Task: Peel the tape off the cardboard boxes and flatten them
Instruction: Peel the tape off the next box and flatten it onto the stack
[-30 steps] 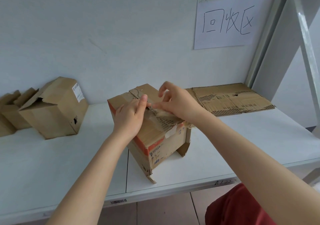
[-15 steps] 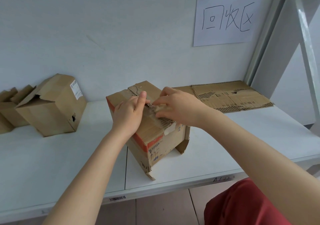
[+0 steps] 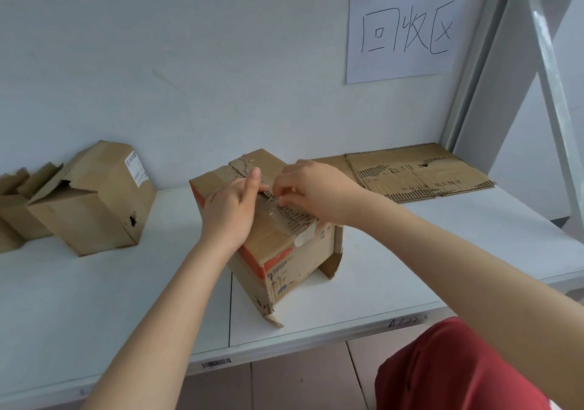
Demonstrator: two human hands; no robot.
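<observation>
Recorded red cloth [image 3: 458, 371] at the near right, below the front lip of the tabletop [image 3: 410, 267]. Noted a barcode sticker [image 3: 216, 363] on that lip, further left. Found the box [image 3: 284, 270] standing on the tabletop near its front edge, with one bottom flap splayed out on the right side. Found the left grip [image 3: 230, 210] pressed on the box top with the thumb stretched forward. Could not tell whether it held anything, the other fingers being tucked out of sight beneath the hand. Found the right grip [image 3: 319, 191] just beside it, fingertips pinching a crinkled strip of clear tape [image 3: 275, 217] along the torn top seam. Noted the strip's near end stuck over the box's front edge. Logged a second box [image 3: 94, 201] well apart to the left, torn at one corner, with a white label on its side. Logged more boxes [image 3: 15, 207] at the far left, partly out of frame. Logged flattened cardboard [image 3: 420, 172] lying at the back right of the tabletop. Noted a handwritten paper sign [image 3: 404, 30] taped to the wall above it.
</observation>
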